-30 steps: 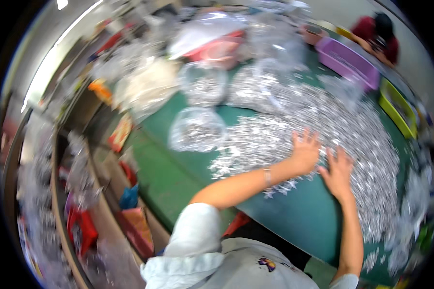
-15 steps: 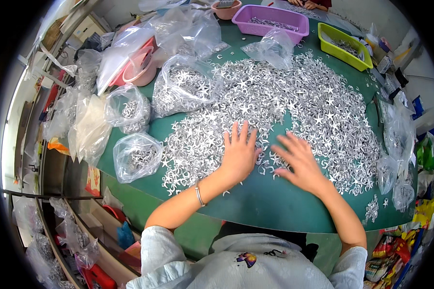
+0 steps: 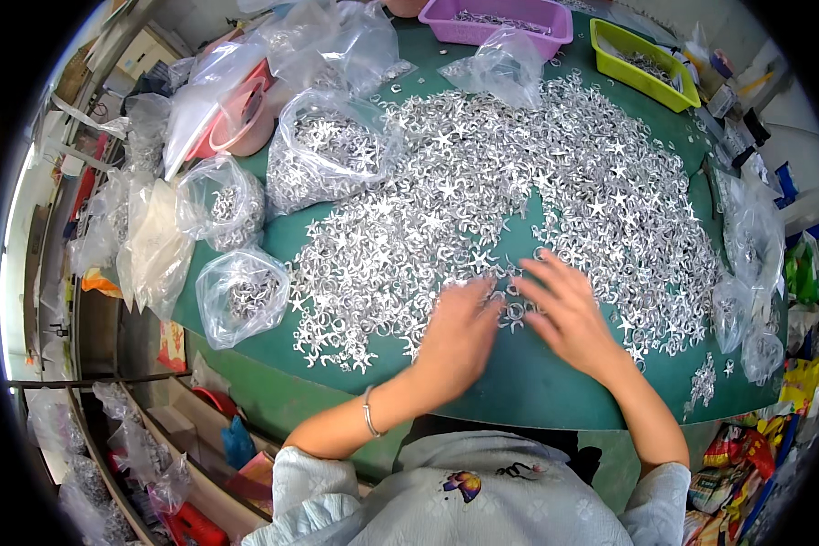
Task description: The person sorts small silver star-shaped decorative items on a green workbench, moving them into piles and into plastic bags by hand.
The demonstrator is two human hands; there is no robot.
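Note:
A wide heap of small silver metal stars and rings (image 3: 519,191) covers the green table (image 3: 528,382). My left hand (image 3: 460,337) lies palm down on the near edge of the heap, fingers spread over the pieces. My right hand (image 3: 569,314) rests beside it, fingers apart, touching loose rings. Neither hand grips anything that I can see. A thin bracelet (image 3: 369,414) sits on my left wrist.
Clear plastic bags of silver parts (image 3: 241,291) (image 3: 323,159) lie at the table's left. A purple tray (image 3: 505,18) and a yellow-green tray (image 3: 642,64) stand at the far edge. More small bags (image 3: 751,264) hang at the right. Shelves with bags are at lower left.
The view has swung to look down over the table. Both hands have slid nearer along the heap's front edge and closer together.

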